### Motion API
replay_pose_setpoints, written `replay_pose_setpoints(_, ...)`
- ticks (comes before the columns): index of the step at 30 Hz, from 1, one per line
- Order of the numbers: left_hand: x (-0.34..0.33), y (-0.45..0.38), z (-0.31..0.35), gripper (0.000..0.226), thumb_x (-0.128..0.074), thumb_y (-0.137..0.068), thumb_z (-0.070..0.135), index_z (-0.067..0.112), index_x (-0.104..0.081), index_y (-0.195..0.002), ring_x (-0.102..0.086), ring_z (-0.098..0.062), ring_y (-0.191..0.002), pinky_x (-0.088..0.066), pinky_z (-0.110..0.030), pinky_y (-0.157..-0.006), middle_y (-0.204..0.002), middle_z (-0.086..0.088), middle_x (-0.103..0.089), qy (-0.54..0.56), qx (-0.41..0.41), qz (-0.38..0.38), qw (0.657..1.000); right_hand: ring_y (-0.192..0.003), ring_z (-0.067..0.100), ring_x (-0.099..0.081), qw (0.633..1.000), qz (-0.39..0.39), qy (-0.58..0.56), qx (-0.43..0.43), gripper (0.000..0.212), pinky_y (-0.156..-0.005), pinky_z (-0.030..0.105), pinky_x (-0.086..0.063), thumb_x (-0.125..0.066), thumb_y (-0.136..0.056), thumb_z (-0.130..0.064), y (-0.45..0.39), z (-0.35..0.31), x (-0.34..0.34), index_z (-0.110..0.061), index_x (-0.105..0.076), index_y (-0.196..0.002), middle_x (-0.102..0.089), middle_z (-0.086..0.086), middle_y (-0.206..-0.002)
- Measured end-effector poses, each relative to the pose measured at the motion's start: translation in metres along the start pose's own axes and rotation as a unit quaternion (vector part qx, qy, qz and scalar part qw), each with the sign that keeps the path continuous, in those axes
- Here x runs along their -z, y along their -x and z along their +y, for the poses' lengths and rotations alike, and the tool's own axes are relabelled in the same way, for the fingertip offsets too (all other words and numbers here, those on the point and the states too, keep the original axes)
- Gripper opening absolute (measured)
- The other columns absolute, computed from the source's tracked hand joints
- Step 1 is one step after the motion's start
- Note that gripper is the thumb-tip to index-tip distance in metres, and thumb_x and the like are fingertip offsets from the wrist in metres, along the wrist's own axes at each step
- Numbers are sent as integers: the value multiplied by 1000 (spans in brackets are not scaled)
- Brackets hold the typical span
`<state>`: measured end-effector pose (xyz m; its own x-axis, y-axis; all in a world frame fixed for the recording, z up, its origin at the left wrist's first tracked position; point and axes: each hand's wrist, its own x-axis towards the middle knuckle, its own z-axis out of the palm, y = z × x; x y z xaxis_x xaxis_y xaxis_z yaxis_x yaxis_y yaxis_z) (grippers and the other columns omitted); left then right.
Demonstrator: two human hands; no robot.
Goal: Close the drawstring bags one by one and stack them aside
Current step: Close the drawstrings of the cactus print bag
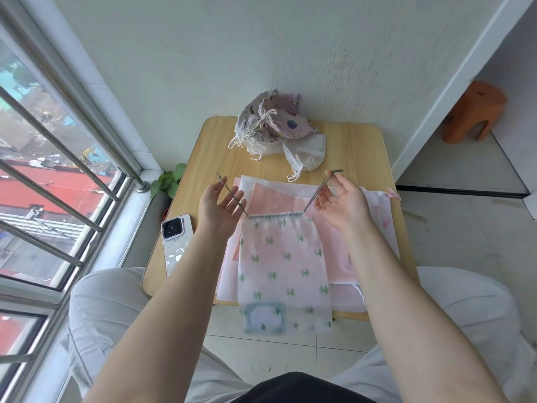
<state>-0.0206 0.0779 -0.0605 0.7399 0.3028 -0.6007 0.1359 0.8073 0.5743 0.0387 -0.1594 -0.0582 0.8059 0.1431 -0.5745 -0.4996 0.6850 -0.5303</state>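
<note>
A translucent drawstring bag [283,266] with green cactus prints lies over the table's near edge, its top gathered tight. Two dark drawstrings run out from its top corners. The left drawstring [232,196] crosses the straight, spread fingers of my left hand [219,205], palm up. My right hand [344,203] pinches the right drawstring [315,196] between thumb and forefinger, with the other fingers spread. Under the bag lie flat pink and white bags [293,196]. A heap of closed bags [274,123] sits at the table's far side against the wall.
The small wooden table [357,152] stands against a white wall. A phone [175,241] lies on its left edge by the window. A green plant [168,180] sits beside the sill. An orange stool [472,113] stands at the far right. My knees flank the table.
</note>
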Motion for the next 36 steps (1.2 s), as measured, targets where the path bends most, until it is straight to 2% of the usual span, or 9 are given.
replay_pose_setpoints(5,-2,3,0,28,-59,-91,22,26,-61,-118,-67,-31,-106,-50,-43,-98,-120,-18,-63,118,14,5,993,-110,27,-60,997,-32,-74,14,27,-98,37,-41,-54,-92,-33,2,5,-1,-32,-60,-118,-56,14,-119)
replay_pose_setpoints(13,-3,4,-2,9,-60,-90,19,16,-59,-99,-37,-20,-63,-53,-33,-83,-90,-9,-39,184,19,64,981,-108,32,-59,989,7,-147,17,7,-111,45,-35,-44,-97,-24,11,10,-9,-19,-48,-98,-49,15,-110)
replay_pose_setpoints(16,5,-1,0,12,-57,-90,24,19,-59,-102,-32,-15,-55,-38,-23,-54,-73,-4,-37,83,2,93,992,-77,26,-50,986,52,-157,31,12,-97,46,-48,-47,-95,-23,7,6,-3,-11,-48,-96,-44,11,-93)
replay_pose_setpoints(18,10,-4,-2,31,-53,-91,24,27,-59,-121,-34,-11,-51,-29,-21,-48,-65,2,-38,-112,-52,67,990,-60,20,-43,994,71,-85,23,19,-62,32,-49,-50,-93,-25,1,6,2,-9,-49,-102,-43,8,-78)
replay_pose_setpoints(22,4,6,-13,42,-54,-92,24,36,-58,-132,-53,-9,-72,-40,-21,-64,-85,2,-58,-492,-191,-60,847,-50,13,-41,944,42,318,74,45,-42,22,-28,-46,-91,-25,-4,13,-1,-32,-46,-136,-54,3,-74)
replay_pose_setpoints(26,-6,11,-21,48,-53,-90,26,37,-54,-136,-58,-13,-87,-42,-21,-71,-95,3,-63,-679,-250,-93,684,-123,11,-53,760,-44,630,153,62,-94,23,-40,-46,-89,-24,5,24,-8,-43,-35,-147,-49,-12,-143)
replay_pose_setpoints(29,-5,9,-24,48,-48,-92,24,33,-52,-138,-57,-17,-80,-49,-28,-71,-91,5,-62,-756,-269,-72,593,-132,17,-47,643,-58,742,181,50,-101,24,-38,-44,-92,-21,5,27,-7,-29,-48,-141,-52,-5,-143)
replay_pose_setpoints(31,-2,5,-24,47,-48,-92,25,31,-53,-138,-60,-21,-81,-53,-31,-71,-94,2,-65,-769,-270,-63,576,-121,25,-54,594,-51,777,203,38,-97,30,-43,-50,-90,-20,2,29,-6,-18,-60,-127,-63,3,-128)
replay_pose_setpoints(36,10,-3,-21,53,-70,-86,30,23,-53,-136,-60,-25,-95,-41,-29,-69,-103,-7,-66,-757,-263,-57,596,-101,22,-56,638,-34,751,170,58,-79,28,-44,-74,-82,-24,-2,27,5,-28,-48,-133,-60,4,-121)
